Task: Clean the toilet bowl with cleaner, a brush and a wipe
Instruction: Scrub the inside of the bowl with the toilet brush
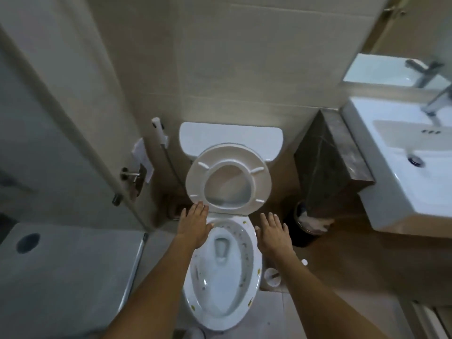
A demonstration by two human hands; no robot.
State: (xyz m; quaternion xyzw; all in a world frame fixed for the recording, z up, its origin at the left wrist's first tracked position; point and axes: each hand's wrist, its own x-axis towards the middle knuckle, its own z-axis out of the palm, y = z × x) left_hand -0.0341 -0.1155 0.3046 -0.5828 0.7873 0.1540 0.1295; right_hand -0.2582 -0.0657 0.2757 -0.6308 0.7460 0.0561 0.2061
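Hands reach over a soiled toilet bowl (221, 272) with its seat (228, 178) raised.
Left hand (194, 225), fingers straight and holding nothing, has its fingertips at the seat's lower edge; right hand (274, 234), fingers spread and empty, hovers just right of the bowl's rim. Brown and yellow specks dot the rim. A bin (307, 225) stands right of the bowl, a basin (401, 167) beyond it.

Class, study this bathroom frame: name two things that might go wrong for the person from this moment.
1. The raised seat leans back with the left hand at its edge; if it tips forward, it may strike the fingers.
2. Both bare hands, the right hand included, hover beside the soiled bowl rim, so skin may touch the grime.
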